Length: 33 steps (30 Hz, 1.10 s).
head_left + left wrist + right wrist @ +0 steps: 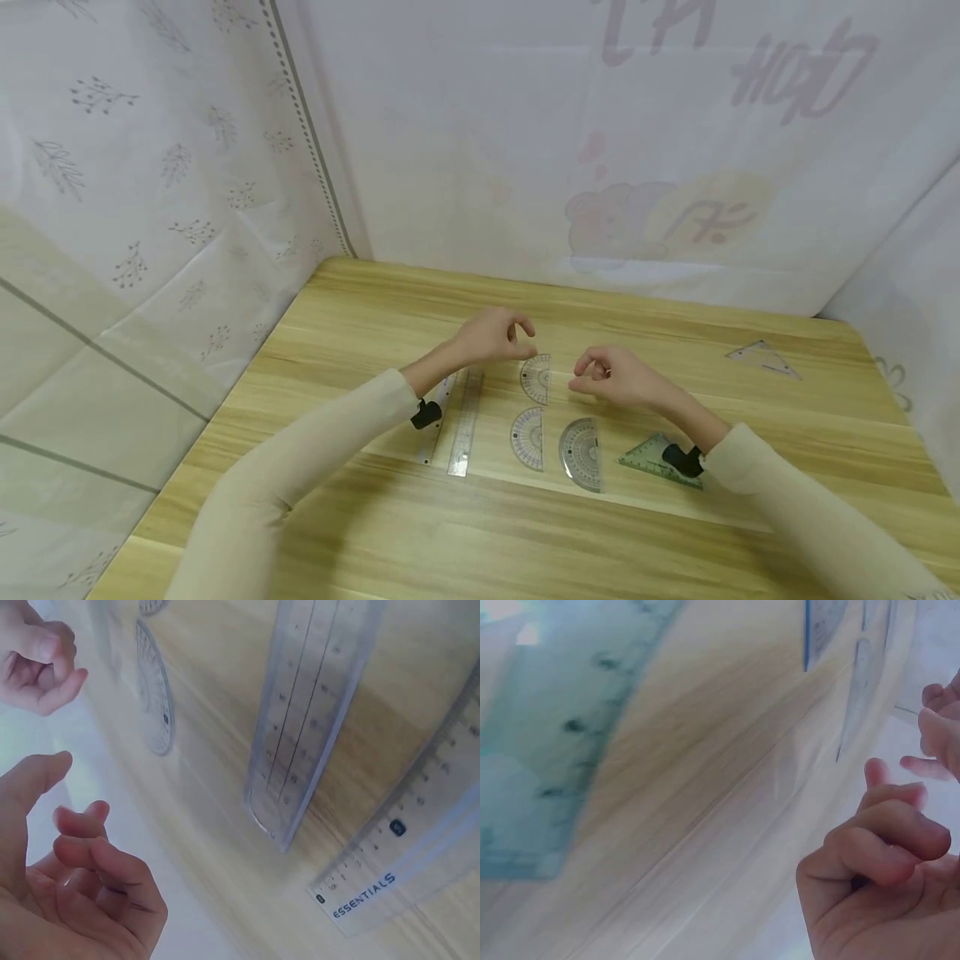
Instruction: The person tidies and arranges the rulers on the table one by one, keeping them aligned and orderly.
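My left hand point(495, 335) hovers over the table with fingers loosely bent and nothing in them. Just below its fingertips lies a small clear protractor point(536, 379). To the right of that protractor, my right hand point(617, 377) is also held in the air, fingers loosely curled and holding nothing. A second small clear protractor point(528, 438) and a larger grey one point(581, 454) lie nearer the front. Beneath the right wrist is a green set square point(645, 457), partly covered by the black wrist camera. A clear straight ruler point(467, 423) lies by the left wrist.
Under the left forearm is a clear piece marked ESSENTIALS point(364, 895), partly hidden in the head view. Another clear set square point(763, 358) lies at the far right of the wooden table point(465, 542). White printed cloth point(465, 167) hangs behind and at the sides.
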Each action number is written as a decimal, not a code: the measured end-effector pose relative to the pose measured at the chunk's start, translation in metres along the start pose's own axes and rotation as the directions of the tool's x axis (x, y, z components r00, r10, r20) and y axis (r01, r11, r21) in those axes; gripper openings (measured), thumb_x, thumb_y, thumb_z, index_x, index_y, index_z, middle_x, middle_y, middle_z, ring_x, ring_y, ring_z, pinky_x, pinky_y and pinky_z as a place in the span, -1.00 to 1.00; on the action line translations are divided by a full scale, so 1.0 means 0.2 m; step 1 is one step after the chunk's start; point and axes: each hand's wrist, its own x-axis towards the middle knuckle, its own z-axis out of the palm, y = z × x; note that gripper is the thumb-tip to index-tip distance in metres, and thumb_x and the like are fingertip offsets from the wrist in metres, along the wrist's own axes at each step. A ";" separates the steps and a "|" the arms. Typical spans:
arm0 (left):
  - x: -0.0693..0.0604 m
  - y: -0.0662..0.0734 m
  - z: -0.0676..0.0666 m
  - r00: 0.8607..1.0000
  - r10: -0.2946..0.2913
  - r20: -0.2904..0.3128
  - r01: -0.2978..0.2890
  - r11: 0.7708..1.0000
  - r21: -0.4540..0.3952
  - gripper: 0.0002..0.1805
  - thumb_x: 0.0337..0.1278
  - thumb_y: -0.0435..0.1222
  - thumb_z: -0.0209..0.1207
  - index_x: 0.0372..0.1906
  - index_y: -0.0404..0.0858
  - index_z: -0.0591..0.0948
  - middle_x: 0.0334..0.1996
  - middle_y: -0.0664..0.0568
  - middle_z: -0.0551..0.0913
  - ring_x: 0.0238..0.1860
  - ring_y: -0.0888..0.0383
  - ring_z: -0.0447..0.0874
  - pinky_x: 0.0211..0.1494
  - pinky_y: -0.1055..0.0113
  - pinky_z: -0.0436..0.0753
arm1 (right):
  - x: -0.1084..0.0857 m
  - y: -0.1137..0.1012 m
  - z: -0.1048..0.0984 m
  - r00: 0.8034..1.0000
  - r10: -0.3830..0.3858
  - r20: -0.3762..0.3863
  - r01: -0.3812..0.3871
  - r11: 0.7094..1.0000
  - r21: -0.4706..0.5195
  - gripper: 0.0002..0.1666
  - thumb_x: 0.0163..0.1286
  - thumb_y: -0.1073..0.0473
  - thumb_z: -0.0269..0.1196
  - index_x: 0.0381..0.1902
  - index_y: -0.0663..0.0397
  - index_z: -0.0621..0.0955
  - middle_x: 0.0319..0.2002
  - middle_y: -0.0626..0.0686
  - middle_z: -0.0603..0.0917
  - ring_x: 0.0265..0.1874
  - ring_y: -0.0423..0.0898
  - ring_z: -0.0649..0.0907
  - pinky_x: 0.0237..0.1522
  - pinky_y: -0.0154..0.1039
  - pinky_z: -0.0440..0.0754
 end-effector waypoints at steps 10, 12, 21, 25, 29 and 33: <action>-0.07 0.03 0.03 0.998 0.042 0.050 -0.043 0.999 0.022 -0.50 0.23 -0.08 0.40 0.13 -0.31 0.65 -0.48 0.10 0.61 -0.48 0.20 0.54 -0.39 0.32 0.50 | -0.11 0.04 -0.06 0.999 -0.039 -0.010 0.038 0.999 -0.010 -0.49 0.36 0.04 0.43 0.05 0.35 0.63 -0.64 -0.03 0.40 -0.68 -0.18 0.35 -0.49 -0.26 0.42; -0.07 0.03 0.04 0.998 0.041 0.052 -0.042 0.999 0.019 -0.51 0.23 -0.08 0.40 0.13 -0.31 0.65 -0.48 0.10 0.61 -0.48 0.20 0.52 -0.39 0.32 0.49 | -0.13 0.05 -0.06 0.999 -0.038 -0.011 0.038 0.999 -0.025 -0.46 0.36 0.02 0.44 0.07 0.35 0.63 -0.64 -0.05 0.41 -0.68 -0.19 0.35 -0.49 -0.27 0.42; -0.05 0.08 0.09 0.994 0.070 0.079 -0.073 0.997 0.025 -0.52 0.24 -0.06 0.38 0.13 -0.26 0.65 -0.54 0.14 0.57 -0.54 0.25 0.44 -0.43 0.37 0.41 | -0.25 0.13 -0.11 0.994 -0.075 -0.074 0.068 0.993 -0.096 -0.50 0.34 0.06 0.46 0.06 0.32 0.64 -0.56 -0.09 0.45 -0.61 -0.19 0.39 -0.44 -0.25 0.44; -0.01 0.12 0.13 0.991 0.090 0.096 -0.092 0.996 0.009 -0.51 0.25 -0.04 0.37 0.15 -0.25 0.65 -0.54 0.16 0.59 -0.55 0.26 0.45 -0.43 0.37 0.43 | -0.29 0.16 -0.14 0.991 -0.096 -0.089 0.090 0.994 -0.065 -0.55 0.34 0.13 0.45 0.06 0.30 0.64 -0.55 -0.08 0.44 -0.60 -0.20 0.38 -0.47 -0.27 0.42; 0.04 0.17 0.17 0.988 0.122 0.097 -0.122 0.993 -0.011 -0.51 0.25 -0.03 0.36 0.14 -0.25 0.66 -0.53 0.18 0.61 -0.54 0.25 0.50 -0.40 0.37 0.47 | -0.34 0.18 -0.17 0.990 -0.107 -0.092 0.104 0.994 -0.036 -0.60 0.35 0.17 0.44 0.05 0.27 0.64 -0.52 -0.05 0.45 -0.62 -0.21 0.38 -0.53 -0.29 0.42; 0.11 0.25 0.22 0.982 0.154 0.106 -0.152 0.988 -0.033 -0.51 0.26 -0.02 0.36 0.12 -0.26 0.66 -0.52 0.18 0.63 -0.51 0.26 0.54 -0.39 0.38 0.50 | -0.39 0.21 -0.21 0.988 -0.118 -0.103 0.113 0.992 -0.050 -0.65 0.35 0.23 0.43 0.03 0.26 0.65 -0.48 -0.04 0.45 -0.65 -0.22 0.39 -0.57 -0.29 0.41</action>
